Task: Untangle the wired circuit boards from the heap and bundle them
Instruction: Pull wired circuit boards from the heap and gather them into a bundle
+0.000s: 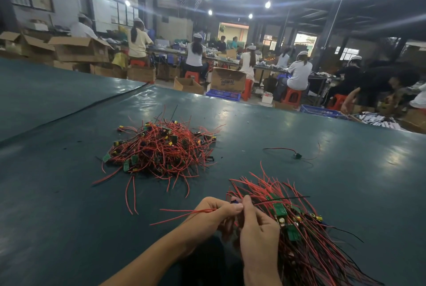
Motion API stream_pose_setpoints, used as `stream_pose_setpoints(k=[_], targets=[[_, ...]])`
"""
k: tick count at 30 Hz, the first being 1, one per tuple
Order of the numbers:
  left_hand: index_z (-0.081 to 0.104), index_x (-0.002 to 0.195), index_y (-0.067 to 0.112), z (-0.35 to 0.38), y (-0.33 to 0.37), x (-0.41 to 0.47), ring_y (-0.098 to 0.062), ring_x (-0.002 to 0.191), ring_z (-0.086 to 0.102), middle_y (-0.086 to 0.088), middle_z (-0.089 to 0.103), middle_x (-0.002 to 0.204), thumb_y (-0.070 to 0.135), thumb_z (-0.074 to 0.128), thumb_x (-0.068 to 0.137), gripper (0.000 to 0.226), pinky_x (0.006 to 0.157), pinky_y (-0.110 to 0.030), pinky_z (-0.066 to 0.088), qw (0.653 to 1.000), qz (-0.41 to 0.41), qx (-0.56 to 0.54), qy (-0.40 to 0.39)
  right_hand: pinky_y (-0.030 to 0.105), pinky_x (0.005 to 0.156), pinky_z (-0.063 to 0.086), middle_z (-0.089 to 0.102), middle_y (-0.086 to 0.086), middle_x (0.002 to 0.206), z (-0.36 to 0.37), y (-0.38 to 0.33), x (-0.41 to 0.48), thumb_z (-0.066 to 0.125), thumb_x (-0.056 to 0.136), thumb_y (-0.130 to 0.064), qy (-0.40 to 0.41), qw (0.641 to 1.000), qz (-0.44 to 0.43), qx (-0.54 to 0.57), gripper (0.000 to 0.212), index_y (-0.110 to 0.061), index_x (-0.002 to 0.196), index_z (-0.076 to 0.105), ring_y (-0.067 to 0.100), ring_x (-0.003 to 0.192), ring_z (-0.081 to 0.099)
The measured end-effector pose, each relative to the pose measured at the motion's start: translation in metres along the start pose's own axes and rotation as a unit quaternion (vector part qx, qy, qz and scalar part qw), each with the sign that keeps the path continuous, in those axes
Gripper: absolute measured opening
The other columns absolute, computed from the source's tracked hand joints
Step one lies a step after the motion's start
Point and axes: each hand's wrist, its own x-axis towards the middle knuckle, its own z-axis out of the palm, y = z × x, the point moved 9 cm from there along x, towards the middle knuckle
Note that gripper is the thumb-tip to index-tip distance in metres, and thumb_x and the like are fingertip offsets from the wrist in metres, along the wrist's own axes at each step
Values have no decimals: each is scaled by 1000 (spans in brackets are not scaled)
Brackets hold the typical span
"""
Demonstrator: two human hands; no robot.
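- The heap of wired circuit boards sits in the middle of the dark green surface. It is a round tangle of red leads with green boards and yellow parts poking out, and loose ends splay toward the person.
- Nearer the person than the heap and off to its right lies the bundle of boards already sorted. Its long axis runs from the far tips, which fan back toward the heap's right side, down to the near right edge of the view. The green boards are gathered about midway along it.
- Both hands meet just left of the bundle, on the near side of the heap.
- The left hand has its grip curled, thumb pressed on one wired board's red leads. The leads stick out leftward, roughly level, pointing past the heap's near edge.
- The right hand pinches the small dark end of that wired board between thumb and fingertips. I cannot tell whether its palm also touches the bundle.
- To the right of the heap, well apart from it, a stray wired piece lies alone.
- Beyond the heap, workers sit on red stools among cardboard boxes.
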Motion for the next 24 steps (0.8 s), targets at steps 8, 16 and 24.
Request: stream_pose_setpoints(k=[8, 16, 24], targets=[[50, 43, 20, -1, 17, -1, -16, 44, 46, 1, 48, 40, 41, 60, 83, 47, 59, -20, 41, 998, 43, 14, -31, 19, 31, 31, 46, -4, 43, -54, -10, 23, 53, 99, -26, 113, 989, 6, 94, 36, -9, 77, 76, 5, 33, 34], [48, 40, 24, 9, 15, -4, -20, 49, 44, 4, 46, 38, 42, 60, 84, 48, 63, -29, 36, 998, 46, 7, -43, 18, 33, 29, 36, -10, 44, -53, -13, 23, 43, 94, -58, 75, 992, -4, 101, 57, -13, 89, 77, 4, 36, 29], [59, 48, 21, 3, 7, -5, -10, 44, 47, 3, 50, 47, 47, 60, 89, 48, 48, -17, 37, 999, -3, -8, -40, 19, 72, 54, 75, 2, 68, 15, -16, -7, 35, 92, -51, -145, 983, -81, -77, 53, -21, 82, 78, 10, 74, 72]])
